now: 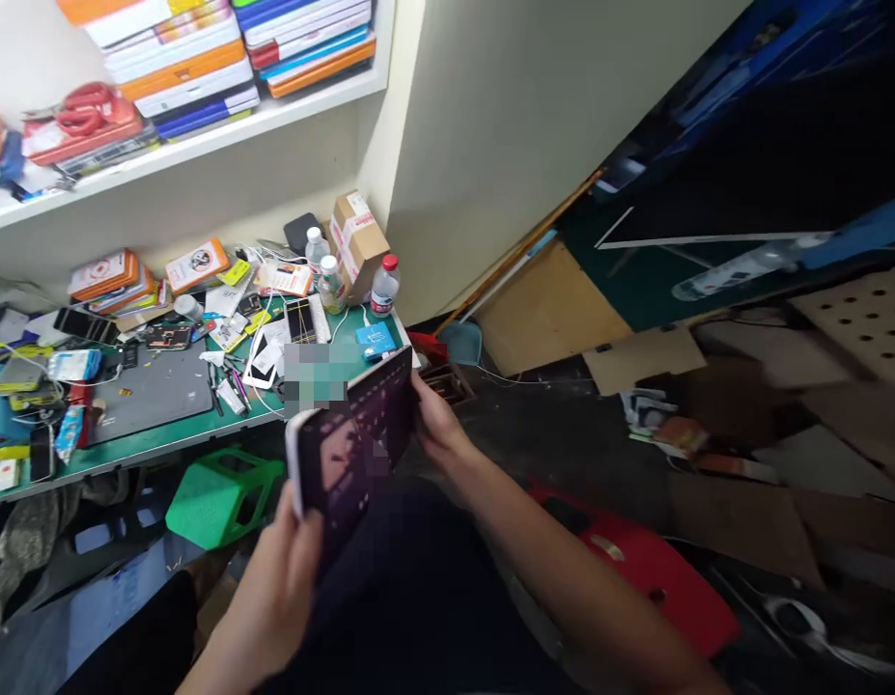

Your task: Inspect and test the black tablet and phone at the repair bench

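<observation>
A tablet (389,410) with a dark, glossy screen and a pale edge is held up in front of me, tilted, with dim reflections on the glass. My left hand (280,569) grips its near left end, thumb along the edge. On the far right end, my right hand (438,425) is closed around the border, most of its fingers hidden behind. Just beyond the tablet lies a small blue box (376,341) at the corner of the green workbench (255,422). A blurred patch covers part of the bench behind the tablet.
Phones, tools and parts crowd the bench around a grey mat (157,391). Bottles, one a red-capped bottle (384,287), stand beside a cardboard box (356,241). Below are a green stool (222,497) and a red plastic seat (635,579). Flattened cardboard (743,521) covers the floor at right.
</observation>
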Demonstrator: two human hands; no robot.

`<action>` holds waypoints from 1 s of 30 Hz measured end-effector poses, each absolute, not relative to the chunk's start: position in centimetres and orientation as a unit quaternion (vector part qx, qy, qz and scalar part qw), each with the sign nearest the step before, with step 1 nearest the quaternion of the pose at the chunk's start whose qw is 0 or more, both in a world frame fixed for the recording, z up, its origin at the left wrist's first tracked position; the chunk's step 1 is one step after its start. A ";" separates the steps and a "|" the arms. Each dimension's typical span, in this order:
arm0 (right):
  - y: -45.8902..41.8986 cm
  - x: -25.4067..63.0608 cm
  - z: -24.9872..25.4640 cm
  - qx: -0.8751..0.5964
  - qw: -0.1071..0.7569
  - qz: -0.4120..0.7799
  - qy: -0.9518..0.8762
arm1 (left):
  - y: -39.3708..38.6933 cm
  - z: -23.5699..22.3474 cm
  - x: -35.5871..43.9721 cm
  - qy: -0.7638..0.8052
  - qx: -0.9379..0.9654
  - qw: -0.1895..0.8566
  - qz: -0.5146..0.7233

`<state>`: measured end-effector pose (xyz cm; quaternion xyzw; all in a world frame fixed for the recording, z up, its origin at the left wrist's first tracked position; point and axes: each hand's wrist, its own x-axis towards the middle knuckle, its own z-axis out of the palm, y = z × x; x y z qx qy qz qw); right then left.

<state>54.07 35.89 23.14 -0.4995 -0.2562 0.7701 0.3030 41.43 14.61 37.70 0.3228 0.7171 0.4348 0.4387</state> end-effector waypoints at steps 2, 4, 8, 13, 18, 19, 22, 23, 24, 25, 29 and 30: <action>35.4 54.7 23.3 -0.483 0.276 0.781 -0.284 | 13.8 35.1 40.0 0.732 0.106 0.400 0.541; 34.9 55.7 23.7 -0.471 0.260 0.765 -0.355 | 13.5 32.5 39.0 0.706 -0.048 0.345 0.616; 34.0 57.2 25.0 -0.505 0.251 0.708 -0.425 | 12.6 28.6 38.2 0.677 -0.178 0.325 0.636; 33.6 58.0 26.1 -0.513 0.240 0.739 -0.365 | 10.2 25.8 38.9 0.618 -0.207 0.323 0.686; 33.3 57.9 26.3 -0.522 0.234 0.723 -0.387 | 9.1 24.2 39.2 0.598 -0.212 0.337 0.695; 33.2 57.8 26.3 -0.525 0.239 0.709 -0.406 | 9.0 24.0 39.2 0.600 -0.218 0.334 0.693; 32.6 57.8 26.1 -0.525 0.250 0.656 -0.481 | 8.8 23.5 39.4 0.613 -0.214 0.325 0.688; 32.4 57.9 26.1 -0.524 0.253 0.641 -0.500 | 8.7 23.4 39.5 0.615 -0.207 0.324 0.688; 32.2 57.9 26.1 -0.524 0.255 0.630 -0.513 | 8.6 23.2 39.6 0.615 -0.199 0.325 0.690; 32.0 58.0 26.1 -0.527 0.259 0.626 -0.514 | 8.4 23.1 39.7 0.612 -0.192 0.328 0.693; 31.5 57.9 26.2 -0.529 0.249 0.693 -0.422 | 7.9 22.9 39.7 0.613 -0.178 0.342 0.690; 31.6 57.8 26.2 -0.523 0.237 0.717 -0.394 | 7.8 23.0 39.6 0.616 -0.172 0.346 0.687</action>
